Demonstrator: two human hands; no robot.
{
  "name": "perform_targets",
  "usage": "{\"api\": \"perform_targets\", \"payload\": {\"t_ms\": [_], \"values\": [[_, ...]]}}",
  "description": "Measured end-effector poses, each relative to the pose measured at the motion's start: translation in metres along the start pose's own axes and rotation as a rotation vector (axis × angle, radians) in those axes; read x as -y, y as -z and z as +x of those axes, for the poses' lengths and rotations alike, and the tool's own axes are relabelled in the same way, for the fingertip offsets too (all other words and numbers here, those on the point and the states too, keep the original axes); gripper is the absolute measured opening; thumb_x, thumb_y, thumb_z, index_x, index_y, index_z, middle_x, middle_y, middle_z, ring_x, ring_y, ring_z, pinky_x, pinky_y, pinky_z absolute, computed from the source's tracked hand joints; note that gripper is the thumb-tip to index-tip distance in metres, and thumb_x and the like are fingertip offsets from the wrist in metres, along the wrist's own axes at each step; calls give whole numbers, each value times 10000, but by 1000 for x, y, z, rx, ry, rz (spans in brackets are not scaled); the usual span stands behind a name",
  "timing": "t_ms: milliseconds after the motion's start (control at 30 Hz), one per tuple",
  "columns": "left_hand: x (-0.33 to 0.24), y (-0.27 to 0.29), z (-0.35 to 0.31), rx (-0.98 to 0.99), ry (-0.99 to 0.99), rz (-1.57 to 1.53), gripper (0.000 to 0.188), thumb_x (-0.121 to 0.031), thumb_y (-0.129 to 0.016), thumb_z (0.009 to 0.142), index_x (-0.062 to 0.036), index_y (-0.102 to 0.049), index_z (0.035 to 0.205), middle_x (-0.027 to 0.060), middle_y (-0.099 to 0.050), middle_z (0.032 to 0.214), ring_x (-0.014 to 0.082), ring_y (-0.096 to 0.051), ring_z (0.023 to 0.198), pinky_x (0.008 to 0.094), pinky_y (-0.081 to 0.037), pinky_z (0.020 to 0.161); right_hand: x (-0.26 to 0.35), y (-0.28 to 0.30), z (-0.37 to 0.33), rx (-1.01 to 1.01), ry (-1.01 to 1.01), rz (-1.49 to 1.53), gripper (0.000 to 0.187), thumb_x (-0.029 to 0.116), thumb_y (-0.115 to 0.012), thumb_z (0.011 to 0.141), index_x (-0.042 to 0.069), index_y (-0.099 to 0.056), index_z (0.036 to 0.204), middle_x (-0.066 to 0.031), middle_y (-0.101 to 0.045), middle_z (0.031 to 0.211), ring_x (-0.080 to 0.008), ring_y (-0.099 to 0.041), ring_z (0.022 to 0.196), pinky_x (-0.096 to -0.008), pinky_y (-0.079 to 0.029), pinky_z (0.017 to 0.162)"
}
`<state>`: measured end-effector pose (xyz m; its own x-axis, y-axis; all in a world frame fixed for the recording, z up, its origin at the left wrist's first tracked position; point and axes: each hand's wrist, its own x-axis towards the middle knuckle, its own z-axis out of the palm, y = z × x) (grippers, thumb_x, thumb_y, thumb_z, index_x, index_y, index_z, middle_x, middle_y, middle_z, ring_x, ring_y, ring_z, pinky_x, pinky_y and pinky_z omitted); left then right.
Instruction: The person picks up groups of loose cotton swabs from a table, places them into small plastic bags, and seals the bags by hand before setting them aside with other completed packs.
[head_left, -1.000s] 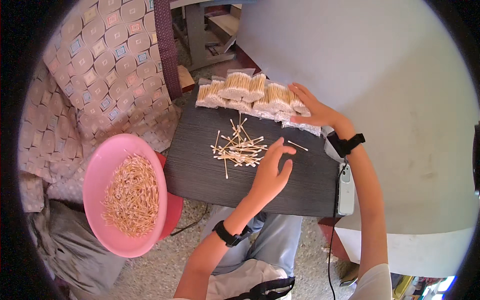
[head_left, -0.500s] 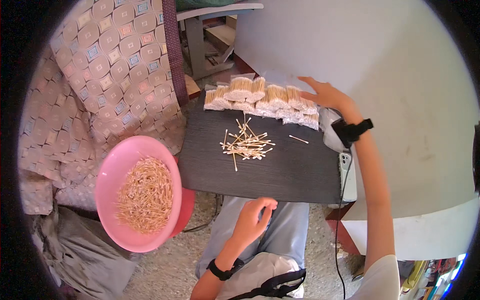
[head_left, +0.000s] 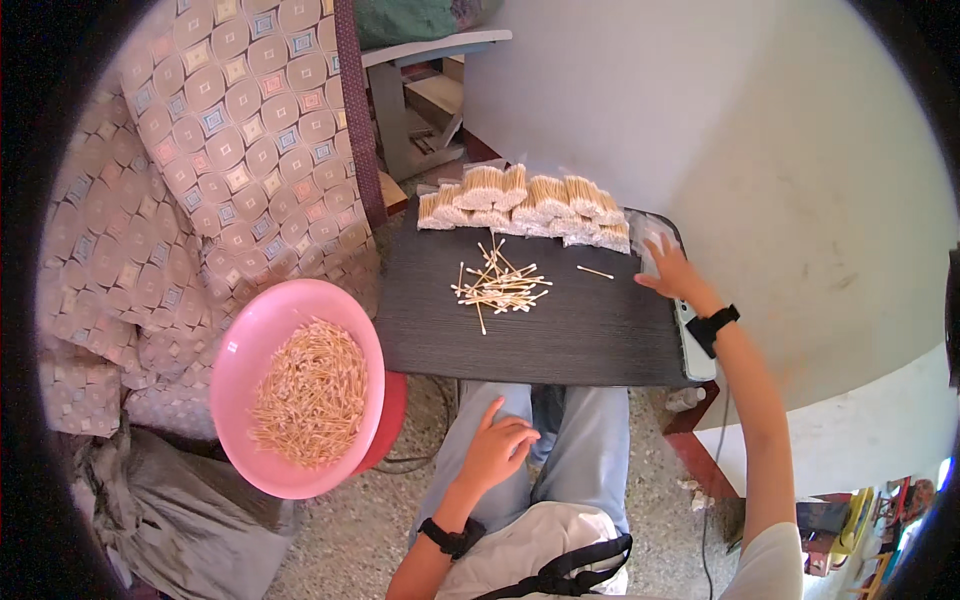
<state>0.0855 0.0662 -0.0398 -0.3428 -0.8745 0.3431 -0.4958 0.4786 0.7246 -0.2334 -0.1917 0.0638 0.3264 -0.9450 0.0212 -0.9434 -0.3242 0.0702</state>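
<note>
My right hand [head_left: 672,272] is at the right edge of the black table [head_left: 560,350], fingers spread over some clear plastic bags [head_left: 650,230]. Whether the fingertips press on the plastic is hard to tell. Above my lap hovers my left hand [head_left: 497,450], empty, its fingers apart and loosely bent. A loose heap of cotton swabs [head_left: 502,288] lies mid-table, and a single swab [head_left: 596,272] rests to its right. Along the far edge, packed bundles of cotton swabs [head_left: 545,200] in clear bags are stacked in a row.
Left of the table, a pink basin [head_left: 235,400] full of loose swabs sits on a red support [head_left: 392,420]. A white phone [head_left: 697,345] with a cable lies on the right edge. A pale wall [head_left: 830,250] stands close on the right; patterned cloth [head_left: 250,120] hangs at the left.
My right hand has come back from above the far bundles to the plastic bags at the right edge. My left hand has loosened, its fingers spreading. The view has shifted slightly.
</note>
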Motion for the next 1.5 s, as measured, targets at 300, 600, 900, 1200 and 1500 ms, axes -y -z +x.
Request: {"api": "perform_targets", "payload": {"t_ms": [300,600,900,1200,1500], "values": [[6,9,-3,-92,-4,-41,96,-39,-610,768,-116,-636,819,-16,-651,717,164,-620,743,465,-295,1042,154,49,45,-498,447,157,508,184,-647,784,100,-456,1247,-162,-471,1257,-347,-469,1139,-443,-404,909],[8,11,-6,-178,0,-57,72,-41,-595,757,-76,-638,803,47,-632,706,188,-609,707,441,-359,1010,197,40,141,-370,260,-33,429,65,-647,693,68,-548,1110,-156,-540,1177,-319,-543,1048,-426,-454,871],[14,9,-7,-219,-6,-100,83,-31,-602,762,-87,-644,806,26,-629,688,179,-613,690,444,-365,999,191,35,156,-351,377,-233,114,147,-611,750,49,-647,795,-160,-650,785,-322,-644,782,-410,-527,683],[15,11,-4,-216,-3,-121,97,-13,-600,728,-70,-628,801,50,-632,710,198,-609,694,431,-375,995,195,31,150,-447,381,-2,105,125,-598,738,26,-633,738,-165,-637,735,-320,-643,726,-402,-529,628],[16,9,-7,-212,-13,-122,80,-34,-606,748,-81,-640,803,36,-636,703,189,-610,700,437,-361,999,192,32,140,-523,458,189,347,275,-583,831,-16,-578,1020,-184,-618,1005,-333,-577,985,-430,-435,902]]}}
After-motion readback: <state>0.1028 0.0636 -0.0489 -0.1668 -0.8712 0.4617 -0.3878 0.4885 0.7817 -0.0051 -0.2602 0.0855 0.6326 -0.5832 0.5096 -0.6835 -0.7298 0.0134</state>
